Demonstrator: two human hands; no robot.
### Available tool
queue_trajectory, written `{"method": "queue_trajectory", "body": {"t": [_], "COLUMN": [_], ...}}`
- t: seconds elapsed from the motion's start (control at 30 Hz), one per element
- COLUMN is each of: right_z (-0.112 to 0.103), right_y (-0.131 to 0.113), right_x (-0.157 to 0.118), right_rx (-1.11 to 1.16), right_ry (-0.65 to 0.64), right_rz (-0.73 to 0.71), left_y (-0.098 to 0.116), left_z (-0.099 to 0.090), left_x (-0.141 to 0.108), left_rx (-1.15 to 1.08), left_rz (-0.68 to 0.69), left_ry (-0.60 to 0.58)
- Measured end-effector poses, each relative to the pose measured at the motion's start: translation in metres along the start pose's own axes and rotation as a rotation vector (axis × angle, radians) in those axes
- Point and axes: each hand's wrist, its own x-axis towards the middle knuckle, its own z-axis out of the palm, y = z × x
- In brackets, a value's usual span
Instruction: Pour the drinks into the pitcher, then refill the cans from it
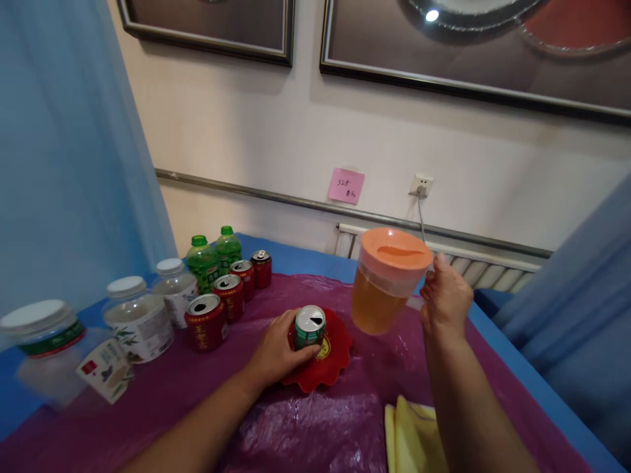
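Observation:
My left hand [279, 348] is wrapped around a green drink can [308, 335] whose silver top shows a dark opening. The can stands on a red scallop-edged mat [338, 358] with a yellow emblem. To the right, my right hand [446, 292] grips the handle of a clear plastic pitcher [379, 289]. An orange lid covers the pitcher, and amber liquid fills its lower part. It is raised above the purple sheet, slightly tilted, with its body to the right of the can.
Several red cans [206, 323] stand in a row on the left, near two green-capped bottles [202, 263] and white-lidded jars [138, 322]. A folded yellow cloth [411, 437] lies at the front on the purple plastic sheet [290, 427]. A radiator [503, 272] is behind the table.

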Motion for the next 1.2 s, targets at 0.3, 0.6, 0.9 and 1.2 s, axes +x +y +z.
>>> {"method": "queue_trajectory", "body": {"t": [0.3,0.6,0.9,1.2], "right_z": [-0.03,-0.034,-0.032,-0.032], "right_y": [0.013,0.02,0.013,0.014], "right_x": [-0.01,-0.005,-0.008,-0.01], "right_rx": [-0.022,-0.276,-0.377,-0.402], "right_ry": [-0.209,-0.354,-0.403,-0.448], "right_rz": [0.081,0.066,0.014,0.013], "left_y": [0.003,0.001,-0.001,0.003], "left_z": [-0.005,0.0,0.004,0.002], "left_x": [-0.002,-0.006,-0.007,-0.005], "left_rx": [0.007,-0.01,-0.011,0.147], "left_rz": [0.012,0.018,-0.004,-0.004], "left_ry": [-0.022,-0.033,-0.047,-0.014]}}
